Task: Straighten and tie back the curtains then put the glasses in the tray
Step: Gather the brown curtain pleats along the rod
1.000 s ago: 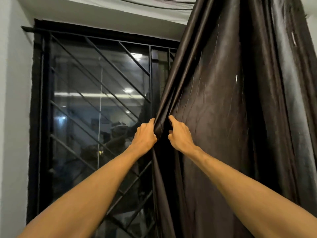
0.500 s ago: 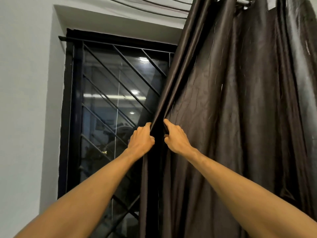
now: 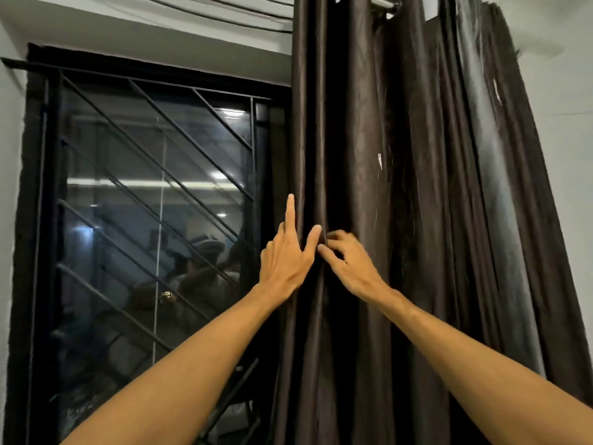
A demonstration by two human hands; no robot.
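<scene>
Since the earlier frame the curtain has been brought from a slant into straight folds, hung from 12 to 6 o'clock. Its edge is touched by the left hand, fingers straightened; a fold is pinched by the right hand. The barred window is seen at 9 o'clock.

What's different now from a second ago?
The curtain edge swung right and now hangs straight in folds instead of slanting. The left hand loosened its grip, forefinger now straight; the right hand still pinches a fold. The window is unchanged.
</scene>
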